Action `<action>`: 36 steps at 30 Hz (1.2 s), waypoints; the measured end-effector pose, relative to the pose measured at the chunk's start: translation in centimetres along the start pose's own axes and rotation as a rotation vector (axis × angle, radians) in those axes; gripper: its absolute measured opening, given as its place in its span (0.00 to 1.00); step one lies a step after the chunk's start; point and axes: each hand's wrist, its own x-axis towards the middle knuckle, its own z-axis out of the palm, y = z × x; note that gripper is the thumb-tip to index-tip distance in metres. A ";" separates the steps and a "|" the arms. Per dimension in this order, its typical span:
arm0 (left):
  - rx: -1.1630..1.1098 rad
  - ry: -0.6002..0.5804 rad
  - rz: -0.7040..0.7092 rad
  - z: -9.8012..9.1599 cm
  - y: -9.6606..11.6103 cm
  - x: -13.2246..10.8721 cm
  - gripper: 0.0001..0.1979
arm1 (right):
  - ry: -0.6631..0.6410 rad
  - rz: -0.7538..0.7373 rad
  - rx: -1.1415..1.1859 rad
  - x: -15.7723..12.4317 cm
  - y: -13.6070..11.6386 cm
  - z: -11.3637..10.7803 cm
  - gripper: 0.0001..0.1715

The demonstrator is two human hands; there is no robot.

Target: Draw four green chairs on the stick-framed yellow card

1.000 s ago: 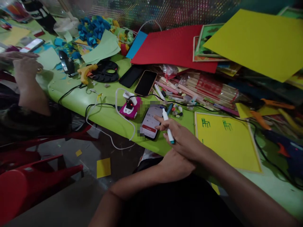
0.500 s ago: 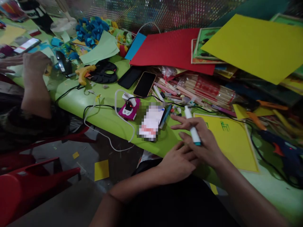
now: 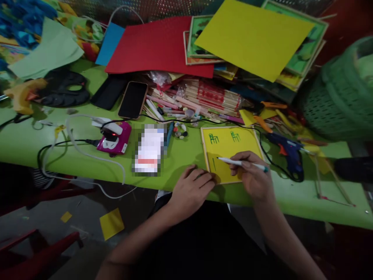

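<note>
In my right hand (image 3: 256, 177) is a white marker (image 3: 240, 162) with a green end, its dark tip at a yellow sheet (image 3: 227, 171). Thin wooden sticks frame the sheet. Two small green chair drawings (image 3: 213, 139) are on its upper half, and a single green line stands below the left one. My left hand (image 3: 192, 190) lies flat at the table's front edge, fingertips by the sheet's lower left corner. Left of the sheet lies a phone with a lit, blurred screen (image 3: 150, 151), beside a teal pen (image 3: 169, 134).
Cables run from a purple power strip (image 3: 116, 140). A blue glue gun (image 3: 288, 151) lies right of the sheet. Behind are a dark phone (image 3: 133, 100), bundled wooden sticks (image 3: 212, 97), red paper (image 3: 154, 50) and yellow paper (image 3: 253, 35). A green basket (image 3: 329, 93) stands at the right.
The view has swung right. My right hand has turned the marker and brought its dark tip to the yellow sheet. My hands have parted, the left now resting by the sheet.
</note>
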 end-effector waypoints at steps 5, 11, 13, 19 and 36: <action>-0.010 0.031 -0.012 0.0 0.1 0.2 0.08 | 0.043 0.011 -0.138 -0.2 0.9 -0.1 0.11; -0.043 0.021 -0.016 0.2 0.0 0.1 0.08 | 0.045 -0.006 -0.272 -0.6 0.3 0.7 0.12; -0.052 0.014 -0.020 0.2 0.0 0.1 0.08 | 0.032 -0.009 -0.315 -0.7 0.1 0.8 0.11; -0.038 0.004 -0.028 0.1 0.0 0.1 0.09 | 0.009 -0.027 -0.386 -0.8 0.1 0.8 0.10; -0.055 0.014 -0.031 0.1 0.0 0.2 0.08 | 0.029 -0.082 -0.455 -0.7 -0.2 1.4 0.09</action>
